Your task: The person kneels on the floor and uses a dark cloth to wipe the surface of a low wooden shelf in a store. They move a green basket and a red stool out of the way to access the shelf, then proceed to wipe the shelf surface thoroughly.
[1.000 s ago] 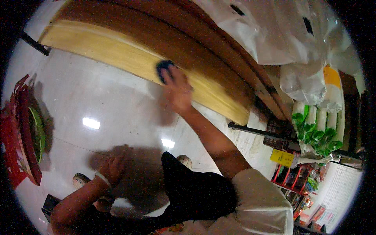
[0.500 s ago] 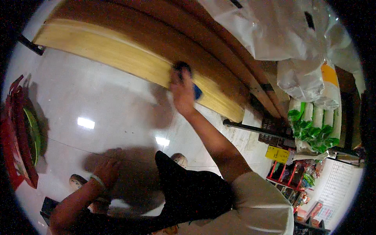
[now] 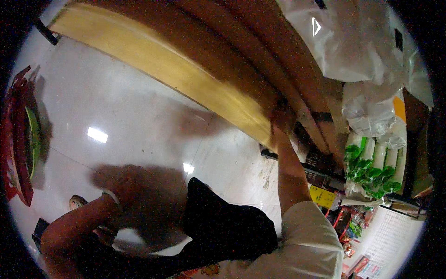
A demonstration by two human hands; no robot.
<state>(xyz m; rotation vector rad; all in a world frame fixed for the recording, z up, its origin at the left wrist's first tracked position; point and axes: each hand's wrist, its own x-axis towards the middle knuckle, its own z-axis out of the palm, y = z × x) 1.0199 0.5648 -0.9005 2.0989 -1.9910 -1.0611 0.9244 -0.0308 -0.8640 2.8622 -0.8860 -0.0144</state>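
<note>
My right hand [image 3: 282,120] is at the right end of a pale wooden board [image 3: 172,69], in the shade below brown shelf tiers [image 3: 260,56]. Its fingers are curled round a dark thing that blends into the shadow; its kind cannot be made out. My left hand [image 3: 128,185], with a white band [image 3: 113,199] at the wrist, hangs low over the tiled floor [image 3: 139,111], apart from the board. Shade and blur hide its fingers.
Bagged white-stalked green vegetables [image 3: 374,172] lie at the right, under clear plastic [image 3: 344,46]. A yellow sign [image 3: 323,197] hangs below them. Black metal brackets [image 3: 45,31] stick out near the board's ends. Red and green objects [image 3: 21,139] stand at the far left.
My right hand has moved right along the board to its end, into shadow. The dark and blue thing seen in it before is now barely visible. My left hand stays low.
</note>
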